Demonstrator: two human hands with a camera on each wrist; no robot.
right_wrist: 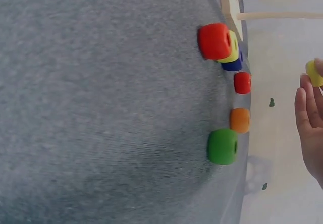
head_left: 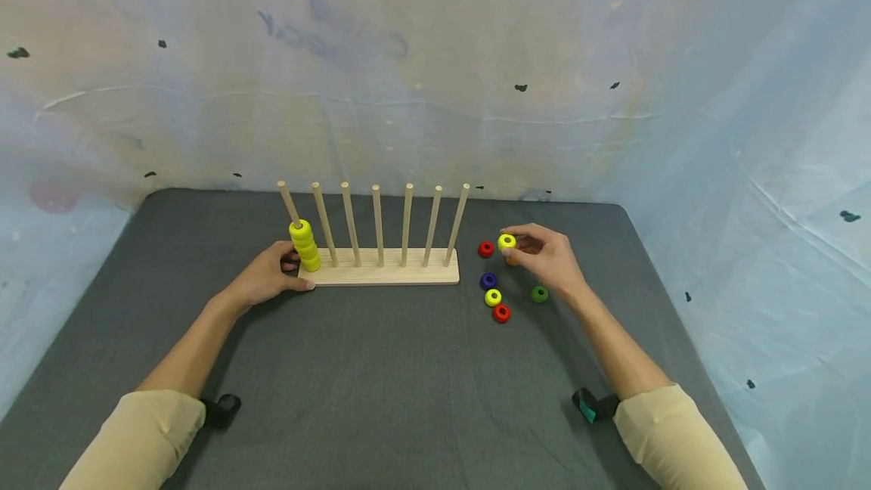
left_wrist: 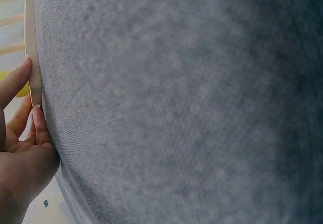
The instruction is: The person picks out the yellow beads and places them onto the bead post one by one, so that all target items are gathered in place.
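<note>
Wooden peg rack (head_left: 388, 274) w/ seven upright dowels on grey mat (head_left: 381, 392); leftmost dowel carries yellow stack (head_left: 304, 245). Left hand (head_left: 268, 277) rests at rack's left end, fingers relaxed vs. the base, gripping nothing. Right hand (head_left: 547, 257) pinches yellow ring (head_left: 506, 242) betw. thumb & fingertips, raised just right of rack. Loose on mat nearby: red ring (head_left: 486, 249), blue ring (head_left: 488, 280), green ring (head_left: 540, 293).
</note>
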